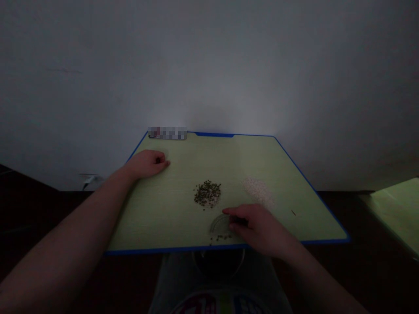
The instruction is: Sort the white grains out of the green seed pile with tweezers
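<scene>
The lower-centre dish (220, 226), probably light, stiff and slick, suits a rim pinch; right hand (257, 226) narrowed there, grip unclear, left hand (147, 164) curled closed.

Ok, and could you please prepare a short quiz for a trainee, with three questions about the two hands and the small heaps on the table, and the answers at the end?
1. True or false: the left hand touches neither the dark seeds nor the pale grains.
2. The fingertips of the right hand are at:
A) the wall
B) the clear round dish
C) the table's far edge
3. Fill in: seen from the person's side, the pale grains lie to the ____ of the dark seeds.

Key: 1 true; 2 B; 3 right
</scene>
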{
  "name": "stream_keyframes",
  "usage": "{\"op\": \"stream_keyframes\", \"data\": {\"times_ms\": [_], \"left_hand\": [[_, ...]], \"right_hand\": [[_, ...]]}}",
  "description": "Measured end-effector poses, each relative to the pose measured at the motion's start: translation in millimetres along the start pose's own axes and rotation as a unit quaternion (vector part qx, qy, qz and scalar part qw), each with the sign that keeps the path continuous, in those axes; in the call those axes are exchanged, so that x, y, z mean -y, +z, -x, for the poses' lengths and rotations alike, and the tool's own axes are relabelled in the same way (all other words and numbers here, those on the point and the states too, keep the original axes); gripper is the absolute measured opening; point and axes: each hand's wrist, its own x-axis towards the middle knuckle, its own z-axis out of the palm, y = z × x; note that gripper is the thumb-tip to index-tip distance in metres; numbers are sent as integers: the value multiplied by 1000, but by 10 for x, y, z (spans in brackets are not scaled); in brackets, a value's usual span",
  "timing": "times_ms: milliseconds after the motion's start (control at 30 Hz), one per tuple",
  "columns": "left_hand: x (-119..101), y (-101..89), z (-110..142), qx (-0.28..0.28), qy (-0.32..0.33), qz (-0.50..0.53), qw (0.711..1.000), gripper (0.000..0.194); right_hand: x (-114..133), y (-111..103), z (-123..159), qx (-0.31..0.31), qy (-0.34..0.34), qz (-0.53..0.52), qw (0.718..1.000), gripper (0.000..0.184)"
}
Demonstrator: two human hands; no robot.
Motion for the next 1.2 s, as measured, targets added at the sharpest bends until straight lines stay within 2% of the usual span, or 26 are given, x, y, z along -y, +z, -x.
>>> {"op": "stream_keyframes", "data": {"times_ms": [233, 500, 833, 1200], "left_hand": [[-10, 7, 7, -3, -4, -1, 1000, 39], [23, 36, -16, 1, -2, -2, 1000, 41], [35, 55, -19, -4, -5, -9, 1000, 43], [25, 50, -9, -1, -6, -9, 1000, 41]], "right_hand": [[-55, -27, 98, -40, 67, -51, 996, 32], [-117, -48, 358, -70, 116, 20, 991, 36], [110, 124, 202, -48, 106, 30, 993, 37], [192, 154, 337, -19, 97, 17, 995, 38]]}}
